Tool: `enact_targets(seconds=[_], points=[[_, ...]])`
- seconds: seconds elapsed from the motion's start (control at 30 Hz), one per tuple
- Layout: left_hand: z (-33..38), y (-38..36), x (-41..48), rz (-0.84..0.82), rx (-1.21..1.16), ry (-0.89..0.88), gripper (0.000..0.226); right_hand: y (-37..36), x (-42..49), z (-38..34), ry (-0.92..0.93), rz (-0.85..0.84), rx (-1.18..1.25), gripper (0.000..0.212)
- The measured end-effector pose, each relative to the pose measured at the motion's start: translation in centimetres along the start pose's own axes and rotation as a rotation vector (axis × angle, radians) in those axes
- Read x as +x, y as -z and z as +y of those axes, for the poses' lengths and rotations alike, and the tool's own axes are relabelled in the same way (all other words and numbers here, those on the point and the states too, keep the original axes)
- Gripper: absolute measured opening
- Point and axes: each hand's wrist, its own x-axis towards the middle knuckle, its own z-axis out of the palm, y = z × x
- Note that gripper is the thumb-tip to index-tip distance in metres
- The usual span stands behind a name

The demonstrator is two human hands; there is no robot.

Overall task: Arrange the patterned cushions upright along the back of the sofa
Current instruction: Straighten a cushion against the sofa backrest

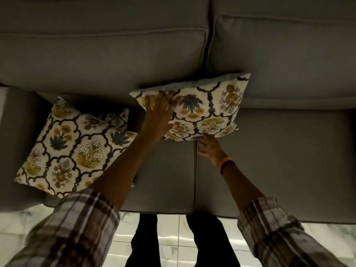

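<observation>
Left hand point(159, 116): I see it laid flat, fingers spread apart, on the upper left part of a cream patterned cushion with blue and ochre floral motifs point(204, 110). Right hand point(209, 147): its fingers curl at the cushion's lower edge and touch it; I cannot tell whether they grip the fabric or merely support it. An orange and black wristband point(224, 164) sits on the right wrist.

The held cushion stands tilted, its top edge leaning against the grey fabric sofa back point(115, 60), its lower edge at the seam between the two grey seat cushions point(279, 155).

A second cushion of the same cream floral pattern point(71, 149) lies flat on the left seat, near the sofa arm, well apart from the back. I note a corner of a third patterned cushion point(115, 118) showing from behind it, mostly hidden.

Both forearms emerge from rolled plaid sleeves point(81, 224). Below the sofa's front edge I observe a pale marbled tile floor point(169, 228) and dark trouser legs.
</observation>
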Motion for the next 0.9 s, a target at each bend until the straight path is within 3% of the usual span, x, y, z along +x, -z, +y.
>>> enact_targets(seconds=[0.1, 0.17, 0.27, 0.37, 0.43, 0.53, 0.7, 0.83, 0.9], points=[[0.1, -1.3, -1.2, 0.222, -0.122, 0.272, 0.106, 1.9, 1.5, -1.7, 0.205, 0.349, -0.187, 0.069], [-0.2, -2.3, -1.4, 0.348, -0.541, 0.542, 0.122, 3.6, 1.9, -3.0, 0.343, 0.515, -0.222, 0.095], [-0.3, -3.0, -0.8, 0.206, -1.182, 0.837, 0.133, 6.9, 3.2, -5.5, 0.538, 0.367, -0.361, 0.128], [0.8, -2.6, 0.1, 0.026, -1.45, 0.879, 0.102, 8.9, 4.8, -7.3, 0.563, 0.173, -0.543, 0.122], [1.2, -2.5, 0.6, 0.104, -1.498, 0.875, 0.089, 9.1, 4.8, -7.5, 0.575, 0.165, -0.527, 0.112], [1.0, -3.0, 0.3, 0.228, -1.393, 0.777, 0.098, 8.8, 4.0, -6.7, 0.661, 0.195, -0.448, 0.11], [-0.6, -4.6, -1.0, 0.234, -1.277, 0.635, 0.11, 8.0, 4.9, -3.4, 0.605, 0.261, -0.38, 0.116], [-2.2, -3.4, -3.3, 0.129, -1.214, 0.585, 0.128, 3.2, 2.1, -0.8, 0.419, 0.518, -0.351, 0.1], [-3.9, -3.0, -5.3, 0.083, -1.07, 0.644, 0.122, -1.0, 0.2, 1.1, 0.253, 0.542, -0.434, 0.083]])
